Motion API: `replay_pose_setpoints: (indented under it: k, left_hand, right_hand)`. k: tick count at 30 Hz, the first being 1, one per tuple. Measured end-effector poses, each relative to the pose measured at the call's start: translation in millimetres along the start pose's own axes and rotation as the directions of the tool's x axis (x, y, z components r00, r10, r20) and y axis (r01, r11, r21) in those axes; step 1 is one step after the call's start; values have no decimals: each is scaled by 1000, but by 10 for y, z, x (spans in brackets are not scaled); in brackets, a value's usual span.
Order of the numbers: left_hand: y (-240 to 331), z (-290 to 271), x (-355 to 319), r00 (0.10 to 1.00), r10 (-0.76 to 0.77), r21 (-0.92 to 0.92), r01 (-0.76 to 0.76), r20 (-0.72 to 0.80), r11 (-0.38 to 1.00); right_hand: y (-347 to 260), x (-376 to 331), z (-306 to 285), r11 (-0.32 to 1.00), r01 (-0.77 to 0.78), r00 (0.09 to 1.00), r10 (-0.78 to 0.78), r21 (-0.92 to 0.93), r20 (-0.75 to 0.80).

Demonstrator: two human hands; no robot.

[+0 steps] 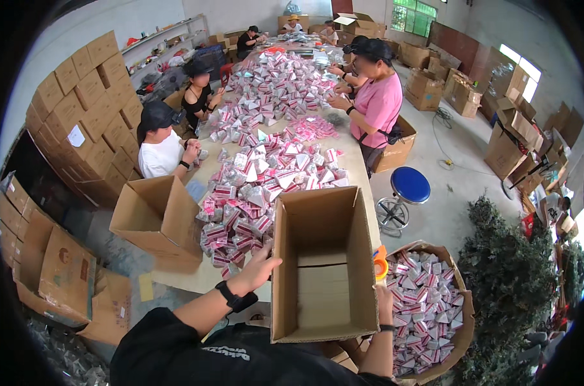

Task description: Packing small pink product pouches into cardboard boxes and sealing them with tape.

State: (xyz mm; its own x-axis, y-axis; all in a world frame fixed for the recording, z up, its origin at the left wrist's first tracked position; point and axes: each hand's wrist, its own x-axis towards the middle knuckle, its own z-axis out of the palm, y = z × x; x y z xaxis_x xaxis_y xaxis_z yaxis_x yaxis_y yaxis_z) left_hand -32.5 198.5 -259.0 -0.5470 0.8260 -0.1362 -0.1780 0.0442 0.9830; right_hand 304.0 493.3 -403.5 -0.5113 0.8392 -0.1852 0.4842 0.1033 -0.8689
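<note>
Between my two hands is an open, upright cardboard box, with nothing inside, at the near end of the table. My left hand grips its left side, the thumb pointing toward the box wall. At the right side, my right hand holds the box, its fingers partly hidden. Just beyond the box spreads a long heap of small triangular packets in clear wrap with pink and white labels. An orange tape dispenser lies beside the box's right wall, close to my right hand.
A large carton full of similar packets stands at my right. Another open box sits at the table's left edge. Co-workers line both sides of the table. A blue stool and dark green foliage are on the right.
</note>
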Motion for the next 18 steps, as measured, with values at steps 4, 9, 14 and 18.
replay_pose_setpoints:
  k: [4, 9, 14, 18]
  left_hand:
    - [-185, 237, 390, 995, -66, -79, 72, 70, 994]
    - [-82, 275, 662, 1000, 14, 73, -13, -18, 997]
    - [562, 342, 1469, 966, 140, 125, -170, 219, 977]
    - [733, 258, 1567, 885, 367, 317, -448, 285, 836]
  right_hand:
    - [1578, -612, 144, 901, -233, 944, 300, 367, -137]
    - [410, -919, 476, 346, -706, 621, 722, 618, 305]
    - [109, -92, 634, -71, -467, 881, 42, 881, 470]
    - [720, 71, -95, 208, -25, 946, 322, 978, -44]
